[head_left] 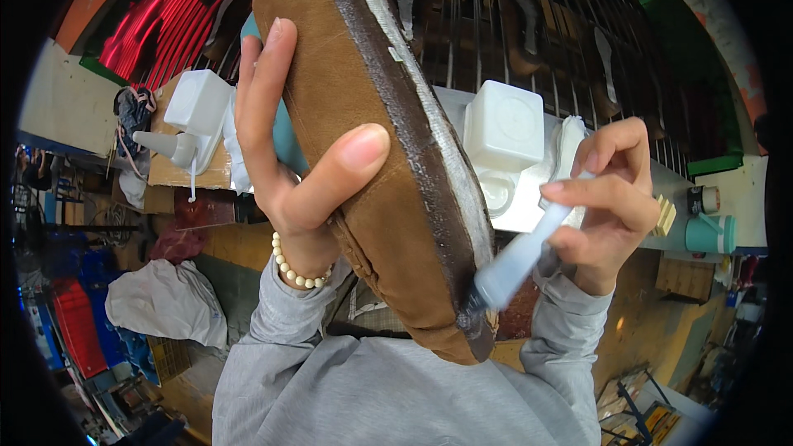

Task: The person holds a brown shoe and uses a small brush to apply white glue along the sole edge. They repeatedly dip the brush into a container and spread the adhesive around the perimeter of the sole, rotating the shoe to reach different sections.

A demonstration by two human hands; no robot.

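My left hand [285,144] grips a brown suede shoe upper [372,116], thumb across its side and fingers behind it. The shoe is held up, tilted, with its dark glossy bottom edge [429,140] facing right. My right hand [607,198] holds a brush with a translucent white handle [520,256]. The brush's dark tip [472,307] touches the lower end of the shoe's edge, close to my chest. A bead bracelet [297,268] circles my left wrist, and grey sleeves cover both forearms.
Behind the shoe, a white square plastic container [502,128] sits on a ledge, and another white container with a spout [194,111] stands to the left. A teal cup [710,233] is at the right. A dark metal rack [529,16] holding shoes fills the background.
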